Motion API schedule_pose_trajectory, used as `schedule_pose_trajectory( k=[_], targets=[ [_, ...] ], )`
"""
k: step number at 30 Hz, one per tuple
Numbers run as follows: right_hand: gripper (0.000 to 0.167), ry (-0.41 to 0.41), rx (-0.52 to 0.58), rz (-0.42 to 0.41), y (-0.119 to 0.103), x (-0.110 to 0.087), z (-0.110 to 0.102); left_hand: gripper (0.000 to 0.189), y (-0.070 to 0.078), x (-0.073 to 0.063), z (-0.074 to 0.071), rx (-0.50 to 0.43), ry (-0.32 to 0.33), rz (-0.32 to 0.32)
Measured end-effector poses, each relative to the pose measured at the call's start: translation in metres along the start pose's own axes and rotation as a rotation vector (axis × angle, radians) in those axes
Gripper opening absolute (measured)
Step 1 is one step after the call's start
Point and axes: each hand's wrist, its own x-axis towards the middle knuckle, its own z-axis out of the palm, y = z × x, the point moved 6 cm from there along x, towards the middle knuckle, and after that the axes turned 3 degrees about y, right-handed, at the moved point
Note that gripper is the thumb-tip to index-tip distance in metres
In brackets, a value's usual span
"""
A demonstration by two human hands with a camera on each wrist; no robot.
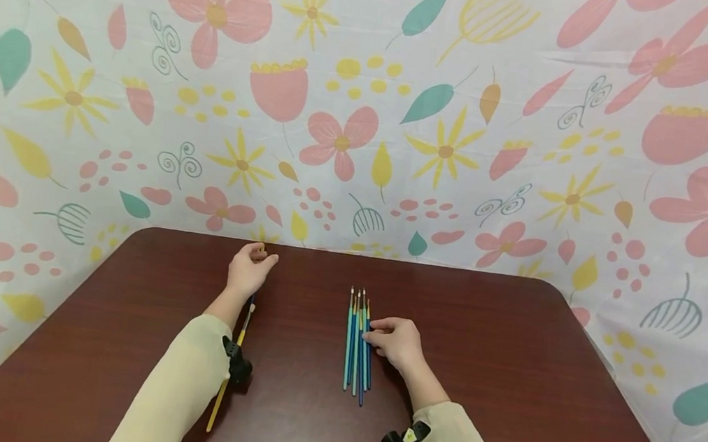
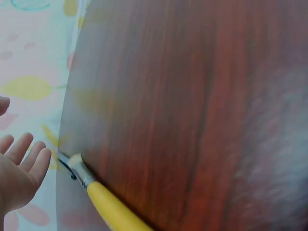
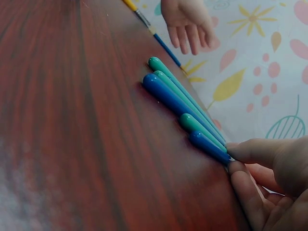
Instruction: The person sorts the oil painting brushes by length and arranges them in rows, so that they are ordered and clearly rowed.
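Note:
My right hand (image 1: 399,342) pinches the side of a bundle of blue and green paintbrushes (image 1: 352,351), lying bristles away from me. In the right wrist view, the thumb and fingertips (image 3: 243,150) meet at the nearest blue paintbrush (image 3: 209,147). My left hand (image 1: 248,271) is over the table's far left part with fingers loosely extended; nothing shows in it in the left wrist view. Under the left forearm lies a yellow paintbrush (image 1: 217,405), its pale bristles pointing away. Past its tip lies a blue-handled paintbrush (image 3: 166,48), mostly hidden by the left hand in the head view.
Both hands work over a dark red-brown wooden table (image 1: 493,359) with rounded far corners. Behind its far edge hangs a white cloth (image 1: 341,220) printed with flowers and leaves. A small black camera is strapped to each wrist.

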Motion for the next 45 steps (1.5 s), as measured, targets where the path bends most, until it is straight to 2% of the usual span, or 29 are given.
schedule_pose_trajectory(
  k=[7, 12, 18, 22, 25, 28, 32, 34, 37, 45],
  targets=[
    [0.028, 0.011, -0.003, 0.002, 0.002, 0.002, -0.001, 0.053, 0.013, -0.013, 0.019, -0.029, -0.056, 0.034],
    [0.028, 0.009, 0.002, 0.006, 0.002, 0.003, 0.0, 0.052, 0.019, -0.021, 0.032, -0.053, -0.103, 0.01],
    [0.028, 0.008, -0.006, 0.002, 0.001, 0.002, 0.0, 0.05, 0.022, -0.031, 0.047, -0.12, -0.166, -0.05],
    [0.029, 0.005, -0.004, 0.001, 0.0, 0.001, 0.0, 0.049, 0.025, -0.036, 0.059, -0.253, -0.223, -0.102],
    [0.029, 0.002, -0.002, 0.007, -0.001, 0.001, 0.0, 0.052, 0.027, -0.04, 0.069, -0.354, -0.29, -0.129],
    [0.029, 0.0, -0.002, 0.008, -0.001, 0.001, 0.0, 0.057, 0.035, -0.05, 0.077, -0.418, -0.374, -0.169],
    [0.029, 0.002, -0.002, 0.005, -0.001, 0.0, 0.0, 0.061, 0.038, -0.059, 0.093, -0.44, -0.443, -0.232],
    [0.028, 0.003, -0.001, 0.007, -0.001, 0.0, 0.0, 0.064, 0.032, -0.059, 0.103, -0.435, -0.452, -0.258],
    [0.029, 0.004, -0.002, 0.013, -0.001, 0.0, 0.0, 0.067, 0.032, -0.062, 0.113, -0.44, -0.482, -0.294],
    [0.029, 0.0, -0.001, 0.014, -0.001, 0.002, 0.001, 0.074, 0.035, -0.069, 0.13, -0.465, -0.525, -0.356]
  ],
)
